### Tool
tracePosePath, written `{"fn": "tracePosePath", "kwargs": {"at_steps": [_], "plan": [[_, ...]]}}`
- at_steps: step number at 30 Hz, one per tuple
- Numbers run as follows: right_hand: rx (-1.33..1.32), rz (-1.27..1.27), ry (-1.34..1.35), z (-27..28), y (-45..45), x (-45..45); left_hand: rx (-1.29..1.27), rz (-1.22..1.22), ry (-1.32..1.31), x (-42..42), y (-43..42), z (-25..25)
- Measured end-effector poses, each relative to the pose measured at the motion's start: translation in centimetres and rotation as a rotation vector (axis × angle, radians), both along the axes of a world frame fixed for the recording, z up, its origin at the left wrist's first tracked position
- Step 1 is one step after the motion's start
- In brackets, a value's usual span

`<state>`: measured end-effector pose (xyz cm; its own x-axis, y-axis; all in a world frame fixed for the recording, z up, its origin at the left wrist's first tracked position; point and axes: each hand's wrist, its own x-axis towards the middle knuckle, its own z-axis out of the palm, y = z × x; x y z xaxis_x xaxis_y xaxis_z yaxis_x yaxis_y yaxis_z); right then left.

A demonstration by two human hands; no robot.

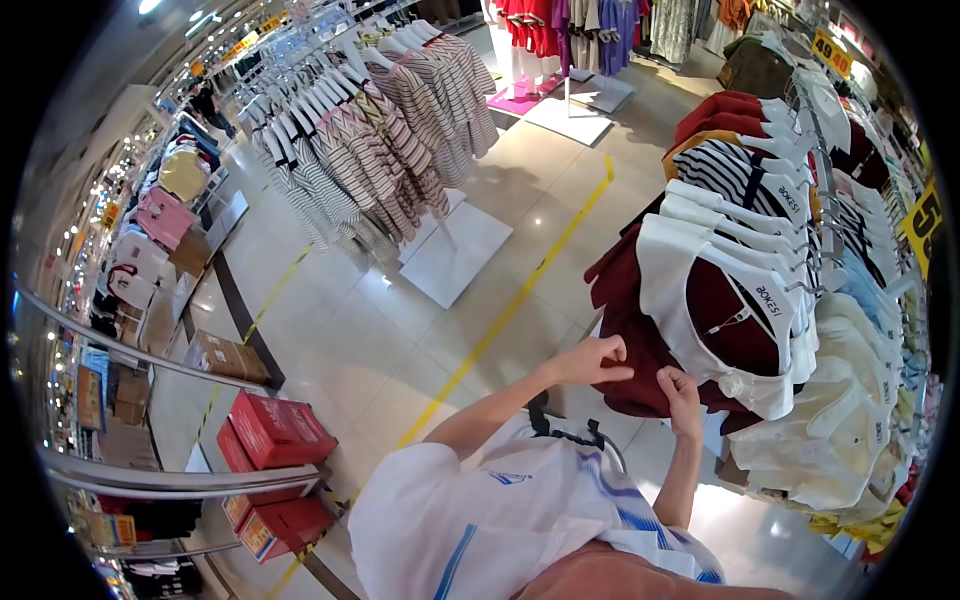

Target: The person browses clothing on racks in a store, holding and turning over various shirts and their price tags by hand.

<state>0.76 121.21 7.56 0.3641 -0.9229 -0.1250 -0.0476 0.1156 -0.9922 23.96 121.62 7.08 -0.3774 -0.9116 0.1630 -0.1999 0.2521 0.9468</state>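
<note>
A maroon top (640, 322) with a wide white collar hangs at the front of a rail on my right, on a white hanger (757, 291) printed BOKESI. A small tag shows inside its neck, and a white flower sits low on the collar. My left hand (592, 361) is closed at the maroon fabric on the left edge of the top. Close beside it, my right hand (682, 398) pinches the same fabric below the collar. The fingertips of both hands are partly hidden by the fingers and cloth.
Striped tops (350, 165) hang on a rack across the aisle, above a white base (458, 258). Cream tops (815, 415) hang at right. Red boxes (280, 430) stand on the floor at left, near metal rails (180, 486). Yellow tape (500, 342) crosses the floor. A person (207, 105) stands far back.
</note>
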Motion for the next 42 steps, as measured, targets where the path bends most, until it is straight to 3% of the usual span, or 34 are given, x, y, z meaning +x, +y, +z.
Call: {"fn": "tracePosePath", "kwargs": {"at_steps": [1, 3, 7, 9, 11, 14, 19, 21, 25, 27, 29, 30, 32, 33, 36, 38, 40, 42], "plan": [[0.04, 0.037, -0.067, 0.1, -0.1, -0.2, -0.136, -0.022, -0.153, -0.5, 0.4, 0.5], [0.066, 0.058, -0.097, 0.4, -0.1, -0.5, -0.125, -0.03, -0.173, -2.4, 1.3, 0.7], [0.154, 0.257, -0.079, 2.8, 0.7, -1.2, 0.049, -0.009, -0.198, -6.4, 3.3, 0.6], [-0.023, 0.226, -0.086, 1.9, 1.0, -2.4, -0.037, 0.089, -0.045, -7.0, 4.5, -0.5], [-0.077, 0.202, -0.094, 0.9, 1.7, -3.7, 0.009, 0.119, -0.065, -6.8, 5.5, -0.7], [-0.417, 0.331, 0.433, 0.4, 2.5, -6.5, 0.167, 0.209, 0.15, -7.1, 7.5, 1.0], [-0.469, 0.173, 0.383, -2.4, 3.7, -10.8, 0.203, 0.29, 0.267, -6.9, 8.7, 3.5], [-0.379, 0.072, 0.514, -2.8, 4.3, -12.7, 0.249, 0.377, 0.293, -6.5, 8.9, 4.3], [-0.326, -0.1, 0.409, -6.7, 5.2, -15.7, 0.196, 0.459, 0.443, -5.7, 9.1, 4.6], [-0.316, -0.065, 0.404, -7.4, 5.6, -16.3, 0.2, 0.451, 0.45, -5.0, 8.8, 4.0], [-0.063, -0.049, -0.094, -7.4, 6.4, -15.6, 0.16, 0.541, 0.196, -4.4, 8.3, 3.0], [-0.064, -0.036, -0.097, -6.3, 6.9, -14.9, 0.157, 0.554, 0.195, -4.0, 8.0, 2.1], [0.256, -0.008, -0.351, -3.3, 7.6, -13.6, 0.003, 0.548, -0.276, -3.4, 7.5, -0.4], [0.257, 0.005, -0.351, -3.1, 7.5, -13.2, 0.004, 0.56, -0.278, -3.0, 7.4, -1.8], [0.336, 0.131, -0.386, -2.8, 6.9, -12.4, -0.148, 0.501, -0.752, -3.5, 7.7, -5.4], [0.334, 0.238, -0.387, -2.5, 6.4, -11.2, -0.176, 0.402, -0.78, -6.1, 8.7, -3.2], [0.283, 0.294, -0.355, -2.1, 6.5, -10.0, -0.429, 0.224, -0.429, -9.3, 9.3, -1.6], [0.212, 0.4, -0.321, -1.6, 6.8, -9.2, -0.375, 0.003, -0.23, -12.2, 9.3, -0.6]]}}
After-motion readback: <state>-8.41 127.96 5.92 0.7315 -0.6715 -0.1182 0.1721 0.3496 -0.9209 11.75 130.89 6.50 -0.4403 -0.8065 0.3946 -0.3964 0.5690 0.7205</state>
